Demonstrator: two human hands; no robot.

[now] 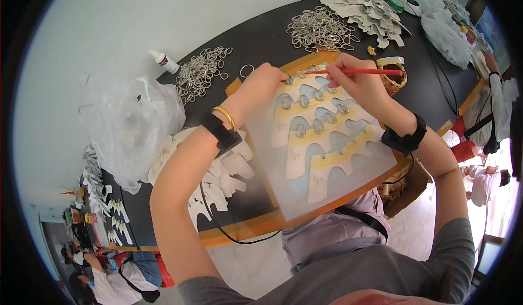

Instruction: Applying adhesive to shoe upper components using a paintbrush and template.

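Observation:
My right hand [354, 81] is closed around a slim red-handled brush [376, 71], its tip pointing left over the top row of pale cut-out pieces. My left hand [261, 87] has its fingertips pinched at a small oval metal ring [290, 80] on the upper left of that row. Under both hands lies a translucent sheet [267, 168] carrying several scalloped cream pieces [297, 160] with yellowish smears. Oval metal rings [304, 101] sit in the notches of the upper and middle pieces; the lowest piece [321, 182] shows none.
Loose ring heaps [321, 28] [204, 70] lie beyond the hands. A glue-crusted pot [391, 76] stands right. White cut-outs [234, 168] pile at left, near a plastic bag [136, 125] and small white bottle [164, 61]. More pieces [370, 10] stack far right. Other people [117, 275] sit nearby.

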